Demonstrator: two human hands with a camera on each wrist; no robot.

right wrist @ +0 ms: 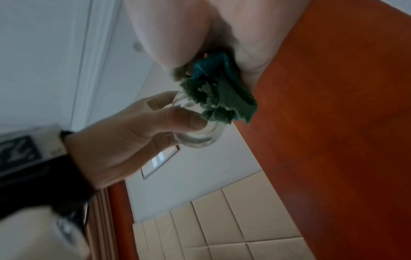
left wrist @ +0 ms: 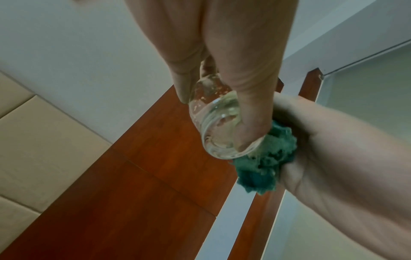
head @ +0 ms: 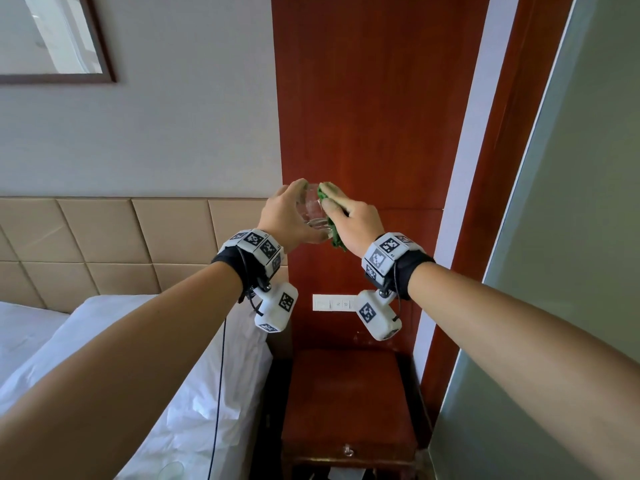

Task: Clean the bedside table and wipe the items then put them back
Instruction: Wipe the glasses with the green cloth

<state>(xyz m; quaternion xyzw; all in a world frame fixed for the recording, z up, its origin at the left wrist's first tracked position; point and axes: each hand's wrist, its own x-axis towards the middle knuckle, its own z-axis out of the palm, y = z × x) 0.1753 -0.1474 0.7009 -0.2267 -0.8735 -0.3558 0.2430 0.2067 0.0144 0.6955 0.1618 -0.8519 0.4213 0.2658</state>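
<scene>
My left hand (head: 289,216) grips a clear drinking glass (head: 313,211) held up in front of the red wood panel, high above the bedside table (head: 346,393). In the left wrist view the glass (left wrist: 213,123) shows its thick base, with my thumb and fingers curled round it. My right hand (head: 349,216) holds a bunched green cloth (head: 334,233) pressed against the right side of the glass. The right wrist view shows the cloth (right wrist: 218,98) against the glass (right wrist: 195,133), gripped by the left hand (right wrist: 133,133). The glass rim is hidden behind the hands.
The dark wooden bedside table has a drawer with a small pull (head: 347,450). A white switch and socket plate (head: 333,302) sits on the panel above it. A bed with white linen (head: 138,375) lies to the left, a frosted glass partition (head: 554,306) to the right.
</scene>
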